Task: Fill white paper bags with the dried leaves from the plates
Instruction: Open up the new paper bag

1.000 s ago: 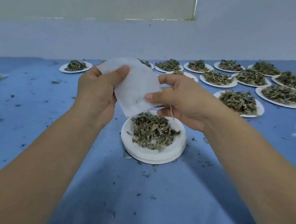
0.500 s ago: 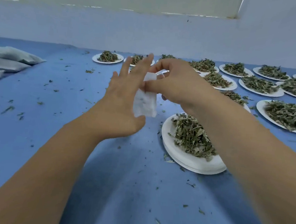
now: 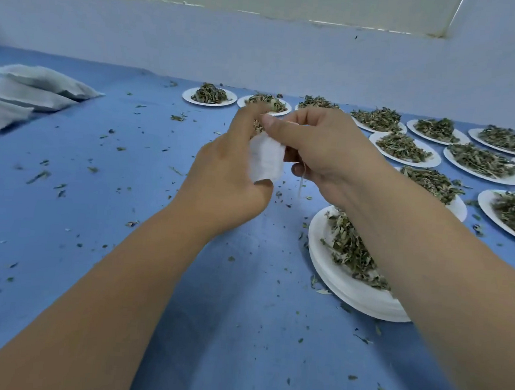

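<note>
Both hands hold a small white paper bag (image 3: 266, 160) above the blue table, left of the nearest plate. My left hand (image 3: 230, 174) grips the bag from the left, fingers curled round it. My right hand (image 3: 320, 150) pinches its top edge with thumb and forefinger, and a thin string hangs below this hand. The nearest stack of white plates (image 3: 350, 288) carries a heap of dried green leaves (image 3: 348, 247), partly hidden under my right forearm.
Several more white plates of dried leaves (image 3: 403, 147) cover the table's far right side up to the wall. Filled white bags (image 3: 29, 87) lie piled at the far left. Leaf crumbs are scattered over the blue cloth (image 3: 129, 186).
The bag went from flat and wide open to bunched small between both hands. My left hand's fingers, spread half a second ago, have curled round it. The view has swung left.
</note>
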A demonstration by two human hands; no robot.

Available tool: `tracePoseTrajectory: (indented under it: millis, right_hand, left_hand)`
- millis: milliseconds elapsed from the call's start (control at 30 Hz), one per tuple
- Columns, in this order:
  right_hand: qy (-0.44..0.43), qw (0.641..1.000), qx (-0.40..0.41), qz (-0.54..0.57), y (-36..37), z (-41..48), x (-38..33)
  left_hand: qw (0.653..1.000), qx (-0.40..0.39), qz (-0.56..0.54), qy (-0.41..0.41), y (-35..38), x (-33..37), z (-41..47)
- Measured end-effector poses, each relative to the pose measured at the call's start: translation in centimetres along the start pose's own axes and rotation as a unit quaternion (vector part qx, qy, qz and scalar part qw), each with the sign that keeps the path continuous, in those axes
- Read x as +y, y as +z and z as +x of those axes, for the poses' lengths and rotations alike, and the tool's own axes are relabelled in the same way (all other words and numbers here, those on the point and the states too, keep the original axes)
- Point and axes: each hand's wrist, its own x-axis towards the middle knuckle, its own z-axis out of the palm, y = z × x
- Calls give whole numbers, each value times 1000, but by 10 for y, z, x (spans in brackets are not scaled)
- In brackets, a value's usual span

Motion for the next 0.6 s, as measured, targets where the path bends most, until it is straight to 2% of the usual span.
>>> tracePoseTrajectory:
  millis: [67, 133, 200, 267, 300, 400, 600]
  right_hand:
    - [4, 999, -6, -52, -2, -3, 1]
    - [-33, 992, 38, -118, -4, -9, 4]
    - [-147, 967, 105, -179, -9, -18, 10]
    - [-246, 934, 111, -234, -14, -30, 12]
    - [-270, 922, 91, -261, -17, -36, 14]
    - [-306, 899, 38, -311, -21, -44, 19]
    - [-381, 859, 77, -332, -25, -45, 27]
  left_hand:
    - [999, 16, 1, -30, -2, 2, 1]
    - [998, 23, 31, -39, -5, 1, 2]
    - [994, 30, 100, -19, -7, 0, 2]
    - [990, 31, 137, -5, -8, -2, 3]
    - [990, 27, 140, -8, -7, -2, 3]
    - [994, 12, 99, -39, -4, -1, 1]
    - [998, -42, 19, -45, 0, 3, -1]
